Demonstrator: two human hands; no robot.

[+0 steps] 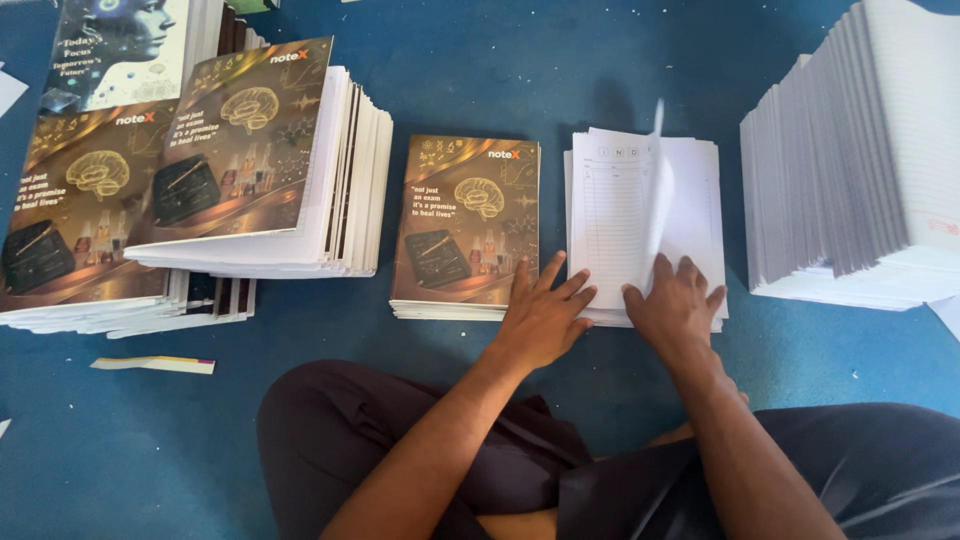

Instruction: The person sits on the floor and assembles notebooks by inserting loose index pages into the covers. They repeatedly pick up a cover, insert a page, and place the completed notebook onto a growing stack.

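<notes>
A low stack of white ruled sheets (640, 215) lies on the blue floor (480, 80) in front of me. My right hand (672, 305) rests on its near edge, and one sheet stands lifted and blurred above the fingers. My left hand (545, 315) lies flat with fingers spread across the near left corner of the sheets and the corner of a brown-covered notebook (465, 225) with a brain picture. That notebook tops a small pile beside the sheets.
Tall leaning stacks of the same brown notebooks (240, 160) stand at the left. A big block of white ruled paper (860, 170) stands at the right. A paper strip (155, 365) lies on the floor at the near left. My dark-clothed legs fill the bottom.
</notes>
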